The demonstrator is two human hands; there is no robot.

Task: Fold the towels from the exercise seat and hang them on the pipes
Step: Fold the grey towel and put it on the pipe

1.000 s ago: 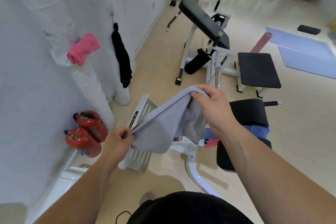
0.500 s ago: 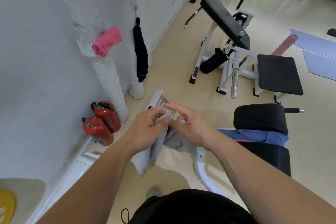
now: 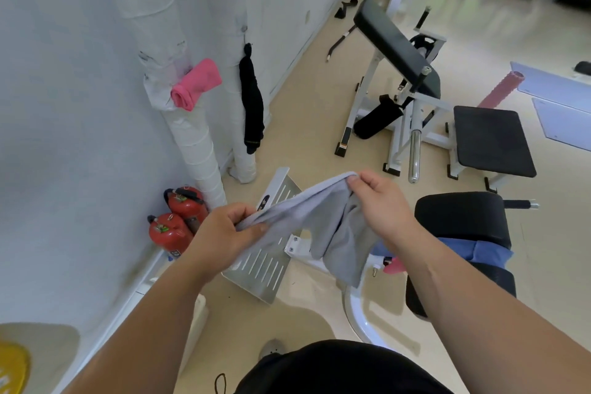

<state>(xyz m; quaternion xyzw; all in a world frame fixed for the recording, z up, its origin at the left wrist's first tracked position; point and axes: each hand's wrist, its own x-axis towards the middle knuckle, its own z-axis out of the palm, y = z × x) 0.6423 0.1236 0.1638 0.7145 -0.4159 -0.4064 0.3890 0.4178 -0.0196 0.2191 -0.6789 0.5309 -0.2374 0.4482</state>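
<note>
A: Where's the towel (image 3: pixel 319 221)?
B: Mid-frame, stretched between both hands: left hand (image 3: pixel 224 233) pinches one end, right hand (image 3: pixel 380 208) pinches the other.
A: Any tip?
B: I'd line up the corners and keep it taut before folding.

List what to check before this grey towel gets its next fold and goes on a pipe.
Left hand grips one end of the grey towel: ok.
Right hand pinches the other end: ok.
Towel flat and even between them: not ok, middle sags bunched.
Hanging spot free on the nearer pipe beside the pink towel: cannot tell.
Seat emptied: not ok, blue towel lies on it.
</note>
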